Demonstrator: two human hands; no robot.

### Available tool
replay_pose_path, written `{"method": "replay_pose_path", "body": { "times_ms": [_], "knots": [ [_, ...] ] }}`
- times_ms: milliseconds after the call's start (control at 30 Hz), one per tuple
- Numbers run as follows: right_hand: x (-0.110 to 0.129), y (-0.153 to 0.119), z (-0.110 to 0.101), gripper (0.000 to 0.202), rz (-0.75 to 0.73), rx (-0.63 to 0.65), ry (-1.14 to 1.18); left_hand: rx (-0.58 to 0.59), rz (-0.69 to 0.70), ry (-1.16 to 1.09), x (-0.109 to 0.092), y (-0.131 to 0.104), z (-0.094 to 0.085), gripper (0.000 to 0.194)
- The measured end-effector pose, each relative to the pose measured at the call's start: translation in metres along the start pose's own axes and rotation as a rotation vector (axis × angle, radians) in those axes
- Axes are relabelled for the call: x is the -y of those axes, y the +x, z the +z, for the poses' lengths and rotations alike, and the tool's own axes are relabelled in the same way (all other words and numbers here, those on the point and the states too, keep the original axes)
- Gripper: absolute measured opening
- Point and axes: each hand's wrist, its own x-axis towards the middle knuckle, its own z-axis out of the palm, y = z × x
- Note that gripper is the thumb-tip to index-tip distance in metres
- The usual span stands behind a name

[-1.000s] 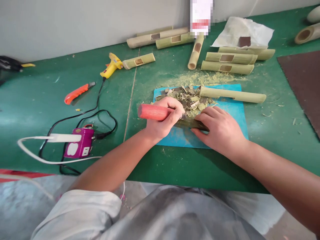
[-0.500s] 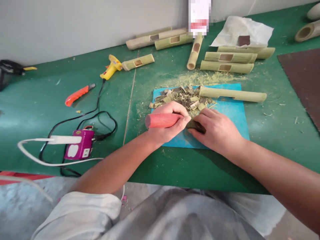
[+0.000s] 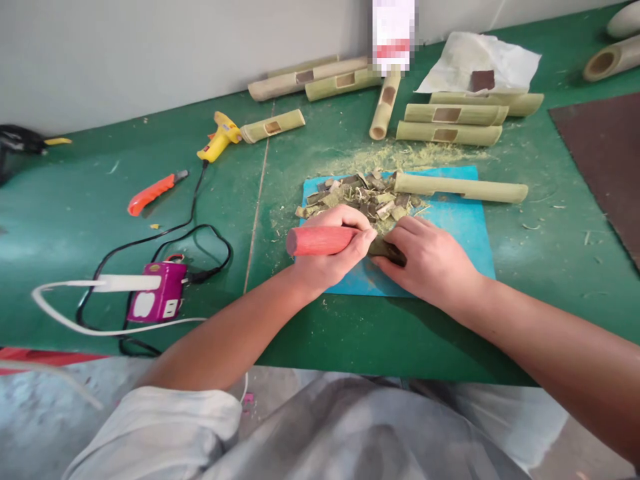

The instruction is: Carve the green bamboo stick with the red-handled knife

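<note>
My left hand (image 3: 336, 264) is closed around a tool with a thick red handle (image 3: 317, 241). The tool's working end is hidden by my fingers and cannot be made out. Close by, my right hand (image 3: 427, 257) grips a dark greenish-brown bamboo piece (image 3: 387, 250), mostly covered by the fingers. Both hands are over a blue mat (image 3: 467, 233). Behind them lies a heap of bark-like bamboo chips (image 3: 367, 193). A pale notched bamboo tube (image 3: 460, 188) rests on the mat's far edge, its left end against the heap.
Several bamboo tubes with cut windows (image 3: 445, 135) lie at the back, near white paper (image 3: 475, 63). On the left are a yellow glue gun (image 3: 220, 138), an orange utility knife (image 3: 154, 193) and a purple power adapter (image 3: 157, 291) with cords. A brown sheet (image 3: 605, 160) covers the right side.
The whole view has shifted slightly left. My hands keep nearly the same pose and hold the same tool and bamboo piece.
</note>
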Motion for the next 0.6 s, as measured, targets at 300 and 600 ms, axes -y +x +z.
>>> {"method": "replay_pose_path", "body": {
  "times_ms": [300,600],
  "knots": [
    [-0.0017,-0.0004,-0.0002,0.019,0.004,-0.002,0.022,-0.016,-0.024,-0.069,0.0053,0.0011,0.0019,0.026],
    [-0.0028,0.0011,0.0038,0.018,0.011,-0.002,0.002,0.022,-0.001,0.075,-0.0025,0.0012,0.0044,0.015]
  ]
}}
